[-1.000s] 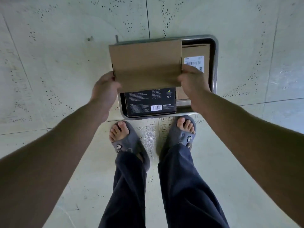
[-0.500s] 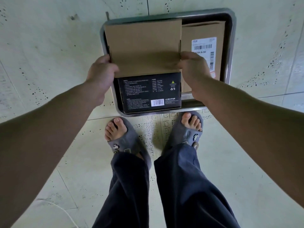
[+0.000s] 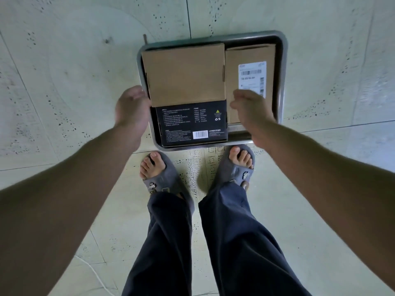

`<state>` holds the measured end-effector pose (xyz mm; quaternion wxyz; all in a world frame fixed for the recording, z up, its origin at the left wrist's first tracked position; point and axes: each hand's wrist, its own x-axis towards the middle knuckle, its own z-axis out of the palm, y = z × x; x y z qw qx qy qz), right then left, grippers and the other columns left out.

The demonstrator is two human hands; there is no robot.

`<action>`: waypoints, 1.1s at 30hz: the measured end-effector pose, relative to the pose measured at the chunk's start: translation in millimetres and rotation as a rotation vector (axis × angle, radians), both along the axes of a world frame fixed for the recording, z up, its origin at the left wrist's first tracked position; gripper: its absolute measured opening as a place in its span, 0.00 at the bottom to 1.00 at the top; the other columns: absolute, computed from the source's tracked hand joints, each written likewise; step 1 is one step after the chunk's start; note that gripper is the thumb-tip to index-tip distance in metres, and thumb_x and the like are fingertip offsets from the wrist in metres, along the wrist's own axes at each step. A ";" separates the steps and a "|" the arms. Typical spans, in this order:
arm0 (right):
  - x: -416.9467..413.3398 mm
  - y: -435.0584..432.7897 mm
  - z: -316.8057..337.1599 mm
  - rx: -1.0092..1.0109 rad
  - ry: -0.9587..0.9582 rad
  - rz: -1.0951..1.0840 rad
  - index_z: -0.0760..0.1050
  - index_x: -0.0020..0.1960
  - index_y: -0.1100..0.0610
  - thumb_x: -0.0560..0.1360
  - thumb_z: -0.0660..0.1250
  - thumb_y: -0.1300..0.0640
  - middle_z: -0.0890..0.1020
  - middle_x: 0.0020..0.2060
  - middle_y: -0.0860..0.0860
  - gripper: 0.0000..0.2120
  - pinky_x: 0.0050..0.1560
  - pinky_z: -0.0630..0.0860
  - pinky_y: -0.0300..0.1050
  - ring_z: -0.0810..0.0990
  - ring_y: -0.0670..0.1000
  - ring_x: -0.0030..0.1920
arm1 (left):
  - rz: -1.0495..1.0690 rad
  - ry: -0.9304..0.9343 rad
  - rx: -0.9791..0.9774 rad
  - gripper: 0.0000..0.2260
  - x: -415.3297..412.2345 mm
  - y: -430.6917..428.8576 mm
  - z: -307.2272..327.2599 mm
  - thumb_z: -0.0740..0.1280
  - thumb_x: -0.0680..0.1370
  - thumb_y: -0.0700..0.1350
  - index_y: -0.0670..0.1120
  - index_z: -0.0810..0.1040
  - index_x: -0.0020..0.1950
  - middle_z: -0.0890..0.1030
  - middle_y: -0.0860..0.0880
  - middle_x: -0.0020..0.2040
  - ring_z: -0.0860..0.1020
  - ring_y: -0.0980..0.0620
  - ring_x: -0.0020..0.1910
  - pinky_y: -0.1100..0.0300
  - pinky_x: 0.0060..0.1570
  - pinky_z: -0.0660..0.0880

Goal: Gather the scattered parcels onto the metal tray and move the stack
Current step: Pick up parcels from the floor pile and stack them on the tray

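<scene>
A metal tray (image 3: 282, 60) lies on the floor just beyond my feet. A plain brown cardboard parcel (image 3: 184, 74) rests on top of a black printed box (image 3: 192, 124) in the tray's left half. Another brown parcel (image 3: 250, 71) with a white barcode label lies in the right half. My left hand (image 3: 131, 107) hovers at the plain parcel's left near corner, fingers relaxed, holding nothing. My right hand (image 3: 251, 107) floats just right of that parcel, over the labelled one, fingers loosely curled and empty.
Pale speckled floor tiles surround the tray. My two feet in grey slippers (image 3: 162, 174) stand right at the tray's near edge. A thin white cable (image 3: 96, 274) runs across the floor at the lower left.
Both hands held the plain brown parcel by its sides above the black box. They have let it go and drawn slightly back; the parcel now rests on the box.
</scene>
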<state>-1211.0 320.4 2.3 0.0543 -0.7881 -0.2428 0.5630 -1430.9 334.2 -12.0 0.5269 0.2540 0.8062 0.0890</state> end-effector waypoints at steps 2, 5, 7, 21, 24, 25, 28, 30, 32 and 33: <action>2.3 -13.8 22.6 -0.041 0.000 0.032 0.73 0.68 0.56 0.80 0.59 0.61 0.73 0.67 0.52 0.17 0.60 0.73 0.49 0.75 0.50 0.57 | -0.028 0.002 -0.023 0.18 12.4 -13.2 27.1 0.59 0.79 0.38 0.48 0.74 0.68 0.77 0.53 0.59 0.75 0.53 0.57 0.55 0.59 0.74; 6.4 -29.6 61.7 -0.082 0.035 0.015 0.75 0.65 0.56 0.80 0.60 0.59 0.77 0.56 0.52 0.14 0.52 0.75 0.46 0.77 0.52 0.53 | -0.063 -0.129 -0.106 0.19 32.1 -25.7 74.3 0.59 0.80 0.38 0.46 0.71 0.71 0.77 0.48 0.65 0.77 0.50 0.59 0.50 0.63 0.74; 9.1 -33.9 95.6 -0.077 0.028 0.080 0.77 0.47 0.55 0.81 0.57 0.60 0.77 0.43 0.49 0.10 0.38 0.71 0.40 0.76 0.50 0.42 | -0.075 -0.222 -0.171 0.19 42.0 -29.8 108.7 0.60 0.80 0.37 0.46 0.71 0.71 0.77 0.48 0.64 0.77 0.48 0.60 0.50 0.64 0.74; 65.1 -86.2 350.1 0.032 -0.069 -0.226 0.72 0.38 0.55 0.80 0.57 0.61 0.72 0.32 0.48 0.12 0.38 0.68 0.48 0.70 0.49 0.36 | -0.325 -0.295 -0.008 0.09 98.6 -25.3 356.5 0.62 0.81 0.43 0.49 0.77 0.60 0.82 0.51 0.56 0.79 0.53 0.57 0.52 0.62 0.74; 71.7 -117.5 389.0 0.057 -0.054 -0.380 0.76 0.44 0.58 0.79 0.59 0.60 0.79 0.41 0.52 0.09 0.51 0.77 0.52 0.78 0.53 0.45 | -0.377 -0.326 0.028 0.10 108.0 -39.8 402.0 0.61 0.81 0.43 0.48 0.77 0.61 0.82 0.51 0.56 0.79 0.51 0.57 0.52 0.59 0.75; 73.8 -131.2 406.4 0.079 -0.044 -0.441 0.78 0.49 0.59 0.80 0.60 0.59 0.81 0.46 0.54 0.08 0.58 0.77 0.54 0.80 0.55 0.50 | -0.407 -0.347 0.041 0.10 112.4 -46.0 420.3 0.61 0.81 0.42 0.48 0.77 0.61 0.81 0.50 0.56 0.79 0.51 0.57 0.54 0.57 0.76; 79.8 -161.4 444.1 0.107 -0.002 -0.556 0.78 0.57 0.57 0.81 0.61 0.60 0.80 0.55 0.54 0.08 0.65 0.75 0.54 0.79 0.55 0.59 | -0.460 -0.382 0.069 0.11 123.9 -56.7 455.9 0.61 0.81 0.41 0.47 0.77 0.61 0.82 0.49 0.56 0.79 0.52 0.56 0.60 0.51 0.76; 85.6 -188.3 471.3 0.140 0.014 -0.643 0.76 0.63 0.56 0.81 0.62 0.60 0.78 0.60 0.52 0.11 0.66 0.73 0.49 0.77 0.53 0.62 | -0.520 -0.405 0.052 0.11 137.8 -71.1 481.1 0.61 0.81 0.40 0.47 0.78 0.61 0.82 0.49 0.56 0.80 0.52 0.55 0.59 0.55 0.76; 90.7 -212.8 493.2 0.178 0.035 -0.723 0.74 0.66 0.58 0.81 0.63 0.60 0.77 0.60 0.51 0.14 0.65 0.73 0.45 0.77 0.52 0.62 | -0.563 -0.441 0.039 0.09 154.8 -84.9 501.8 0.62 0.80 0.40 0.48 0.79 0.58 0.82 0.49 0.55 0.80 0.52 0.55 0.56 0.58 0.76; 94.8 -224.1 504.2 0.192 0.041 -0.765 0.74 0.66 0.58 0.81 0.63 0.60 0.77 0.60 0.51 0.14 0.65 0.73 0.45 0.77 0.52 0.61 | -0.574 -0.465 0.032 0.09 165.5 -91.6 511.9 0.62 0.80 0.40 0.48 0.79 0.57 0.82 0.49 0.55 0.80 0.53 0.55 0.57 0.57 0.76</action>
